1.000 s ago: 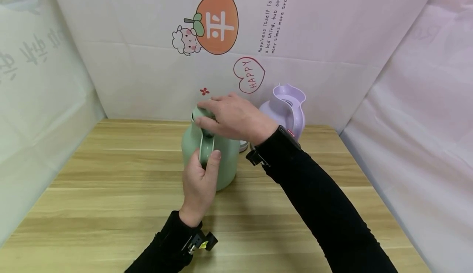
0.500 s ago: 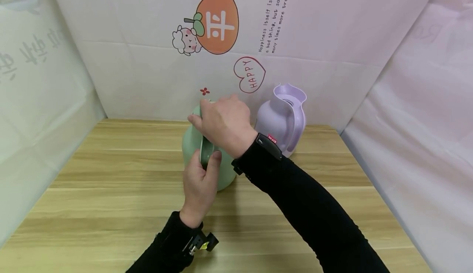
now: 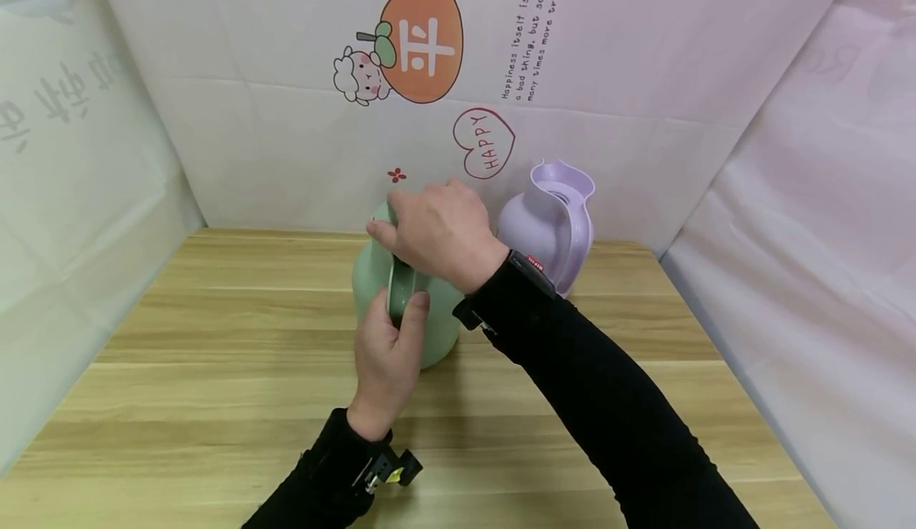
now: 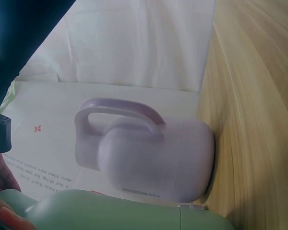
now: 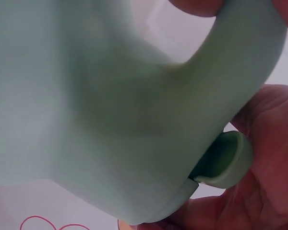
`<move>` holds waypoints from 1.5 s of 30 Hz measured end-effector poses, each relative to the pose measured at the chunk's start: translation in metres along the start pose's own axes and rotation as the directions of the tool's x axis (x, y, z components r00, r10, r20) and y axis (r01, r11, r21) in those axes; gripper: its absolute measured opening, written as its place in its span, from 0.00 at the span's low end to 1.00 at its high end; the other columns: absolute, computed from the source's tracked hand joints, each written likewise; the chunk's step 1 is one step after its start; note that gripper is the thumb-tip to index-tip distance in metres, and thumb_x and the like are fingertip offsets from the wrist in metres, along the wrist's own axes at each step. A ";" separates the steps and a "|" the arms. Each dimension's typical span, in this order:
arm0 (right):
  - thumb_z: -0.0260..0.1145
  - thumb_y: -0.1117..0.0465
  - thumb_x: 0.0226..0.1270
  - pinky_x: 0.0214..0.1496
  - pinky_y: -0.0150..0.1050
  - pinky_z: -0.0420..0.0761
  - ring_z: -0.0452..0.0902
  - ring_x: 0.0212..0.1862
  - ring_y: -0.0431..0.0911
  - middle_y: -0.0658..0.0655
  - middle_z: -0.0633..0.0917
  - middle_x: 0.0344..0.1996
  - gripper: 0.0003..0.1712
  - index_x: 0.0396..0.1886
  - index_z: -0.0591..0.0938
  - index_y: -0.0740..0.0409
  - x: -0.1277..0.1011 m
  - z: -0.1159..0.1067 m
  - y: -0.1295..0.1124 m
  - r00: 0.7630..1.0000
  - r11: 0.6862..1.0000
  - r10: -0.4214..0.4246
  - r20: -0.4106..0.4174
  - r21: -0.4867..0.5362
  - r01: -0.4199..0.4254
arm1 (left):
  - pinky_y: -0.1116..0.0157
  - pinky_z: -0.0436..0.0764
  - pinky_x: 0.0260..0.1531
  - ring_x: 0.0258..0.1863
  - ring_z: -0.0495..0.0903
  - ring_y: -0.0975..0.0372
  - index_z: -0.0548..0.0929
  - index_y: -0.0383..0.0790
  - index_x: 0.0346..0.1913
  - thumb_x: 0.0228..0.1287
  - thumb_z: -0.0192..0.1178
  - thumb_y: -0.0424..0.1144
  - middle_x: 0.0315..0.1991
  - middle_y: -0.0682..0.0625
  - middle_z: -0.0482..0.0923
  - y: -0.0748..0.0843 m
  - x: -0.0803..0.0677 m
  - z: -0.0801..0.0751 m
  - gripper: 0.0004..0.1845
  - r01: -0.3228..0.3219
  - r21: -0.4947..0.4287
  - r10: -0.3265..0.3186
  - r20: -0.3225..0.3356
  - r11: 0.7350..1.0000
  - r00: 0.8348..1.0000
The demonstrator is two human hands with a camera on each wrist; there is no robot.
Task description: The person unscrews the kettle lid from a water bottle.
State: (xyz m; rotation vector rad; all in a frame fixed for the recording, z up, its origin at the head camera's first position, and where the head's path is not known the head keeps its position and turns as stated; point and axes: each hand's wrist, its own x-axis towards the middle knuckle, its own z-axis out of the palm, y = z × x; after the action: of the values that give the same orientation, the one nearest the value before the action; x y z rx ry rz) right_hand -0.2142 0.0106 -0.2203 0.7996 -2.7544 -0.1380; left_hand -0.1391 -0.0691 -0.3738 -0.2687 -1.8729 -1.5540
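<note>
- The left hand [image 3: 386, 354] curls around the handle [image 3: 401, 294] of the mint-green plastic jug [image 3: 372, 282], thumb on top.
- The right hand [image 3: 436, 231] cups the round green lid [image 5: 223, 160] on the jug's mouth.
- The jug stands upright mid-way along the back of the light wooden table [image 3: 179, 370].
- 1 lilac plastic jug [image 3: 551, 223] stands just beside it, to the right.

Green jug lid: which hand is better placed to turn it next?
Right. The right hand already grips the lid atop the green jug, while the left hand holds its handle to steady it.
</note>
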 end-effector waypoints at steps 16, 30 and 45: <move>0.54 0.35 0.79 0.56 0.48 0.74 0.81 0.42 0.46 0.49 0.84 0.32 0.24 0.56 0.82 0.46 0.007 -0.002 0.016 0.989 0.984 -0.132 0.063 0.126 0.124 | 0.67 0.66 0.25 0.21 0.63 0.64 0.75 0.36 0.36 0.78 0.59 0.38 0.23 0.54 0.61 0.000 -0.001 0.001 0.10 -0.005 0.036 0.006 -0.005 0.999 1.000; 0.57 0.38 0.78 0.71 0.50 0.68 0.80 0.60 0.47 0.53 0.86 0.57 0.31 0.72 0.77 0.45 0.011 -0.005 0.027 0.972 0.957 -0.200 0.125 0.237 0.166 | 0.66 0.67 0.26 0.22 0.64 0.64 0.75 0.38 0.36 0.78 0.58 0.38 0.23 0.54 0.61 0.000 0.000 0.002 0.10 -0.025 0.044 0.025 -0.009 0.999 1.000; 0.56 0.35 0.78 0.49 0.46 0.80 0.81 0.42 0.48 0.51 0.84 0.37 0.26 0.55 0.83 0.49 0.004 -0.009 0.017 0.993 0.977 -0.107 0.056 0.193 0.094 | 0.66 0.65 0.24 0.21 0.62 0.64 0.73 0.39 0.34 0.78 0.58 0.39 0.22 0.55 0.61 0.002 -0.001 0.001 0.12 -0.011 0.053 0.012 -0.012 0.999 1.000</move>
State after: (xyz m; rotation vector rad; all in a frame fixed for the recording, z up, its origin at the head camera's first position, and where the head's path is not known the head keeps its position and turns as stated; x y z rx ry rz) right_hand -0.2235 0.0222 -0.2081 1.0019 -2.8208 0.0828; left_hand -0.1375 -0.0674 -0.3732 -0.2450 -1.8964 -1.4932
